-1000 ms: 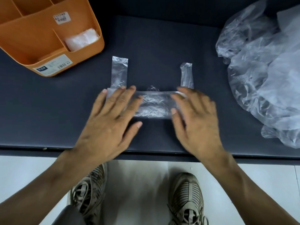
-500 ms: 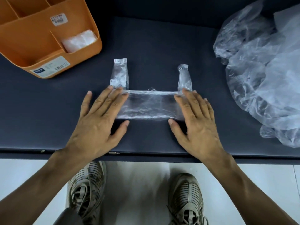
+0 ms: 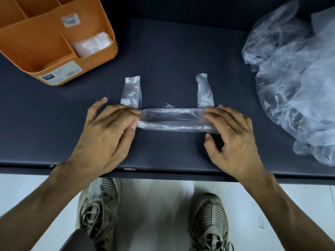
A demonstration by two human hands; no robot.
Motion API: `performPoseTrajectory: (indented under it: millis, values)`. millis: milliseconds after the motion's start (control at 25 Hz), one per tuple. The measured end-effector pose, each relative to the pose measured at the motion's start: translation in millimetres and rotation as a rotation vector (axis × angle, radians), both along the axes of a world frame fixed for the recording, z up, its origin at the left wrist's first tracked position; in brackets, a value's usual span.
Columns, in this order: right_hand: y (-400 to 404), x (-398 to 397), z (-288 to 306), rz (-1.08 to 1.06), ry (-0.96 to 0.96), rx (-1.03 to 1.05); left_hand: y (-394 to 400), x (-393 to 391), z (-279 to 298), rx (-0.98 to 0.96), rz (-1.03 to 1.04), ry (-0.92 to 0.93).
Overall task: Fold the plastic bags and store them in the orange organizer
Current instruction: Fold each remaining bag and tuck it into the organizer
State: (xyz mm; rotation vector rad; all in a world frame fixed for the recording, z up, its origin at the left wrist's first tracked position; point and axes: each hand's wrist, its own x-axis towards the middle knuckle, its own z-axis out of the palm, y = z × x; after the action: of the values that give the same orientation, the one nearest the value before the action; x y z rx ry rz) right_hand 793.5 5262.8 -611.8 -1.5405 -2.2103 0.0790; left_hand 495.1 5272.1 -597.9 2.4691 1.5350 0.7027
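Left hand (image 3: 103, 134) & right hand (image 3: 233, 140) each pinch an end of the folded plastic bag (image 3: 172, 120) on the dark worktop (image 3: 172, 57); orange organizer (image 3: 59, 57) top left.

Bag (image 3: 174, 120): thin clear plastic, glossy, crinkled. Organizer (image 3: 45, 44): smooth matt orange plastic w/ paper labels. Table (image 3: 172, 51): dark, matt.

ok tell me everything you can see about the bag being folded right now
The plastic bag is clear, thin, crinkled film, folded into a narrow strip lying crosswise on the dark table. Its two handles stick out flat from the far edge, away from the person. The left hand pinches its left end and the right hand its right end, the near edge being lifted and rolled over.
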Motion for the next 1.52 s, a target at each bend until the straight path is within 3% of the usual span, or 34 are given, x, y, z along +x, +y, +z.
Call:
performPoseTrajectory:
  millis: [120,240,360,480,600,760,880,960,1120,1240,1400,1520]
  values:
    - [-4.5,1.9,0.0,-0.033,0.037,-0.011,-7.6,-3.1,2.8,-0.145,0.027,-0.050]
    - [-7.7,1.8,10.4,-0.151,0.335,-0.169,-12.4,-2.8,5.2,-0.241,0.066,-0.090]
    - [-8.9,-2.1,27.8,-0.253,0.651,-0.340,-17.8,0.1,13.7,-0.268,0.179,-0.326]
    - [-0.5,-5.8,36.3,-0.338,0.763,-0.373,-15.0,2.3,22.4,-0.359,0.326,-0.535]
    - [10.2,-7.2,31.9,-0.413,0.673,-0.419,-3.0,6.2,26.0,-0.437,0.403,-0.557]
    - [17.2,-6.9,26.5,-0.415,0.522,-0.435,10.5,8.9,23.8,-0.498,0.491,-0.419]
    - [15.4,-9.0,24.7,-0.387,0.204,-0.240,12.4,10.2,20.7,-0.491,0.543,-0.202]
    - [15.0,-8.3,23.4,-0.374,0.116,-0.161,10.3,11.9,19.7,-0.498,0.555,-0.072]
    - [24.2,-4.0,27.9,-0.347,0.135,-0.330,1.7,11.4,21.4,-0.472,0.522,-0.017]
    - [29.6,-2.0,30.4,-0.329,0.055,-0.418,-6.6,8.9,18.6,-0.471,0.441,-0.084]
    - [36.7,0.6,38.3,-0.414,0.320,-0.530,-3.0,8.0,24.3,-0.620,0.458,-0.435]
    - [45.4,0.4,45.6,-0.418,0.801,-0.606,4.4,11.8,42.9,-0.570,0.443,-0.705]
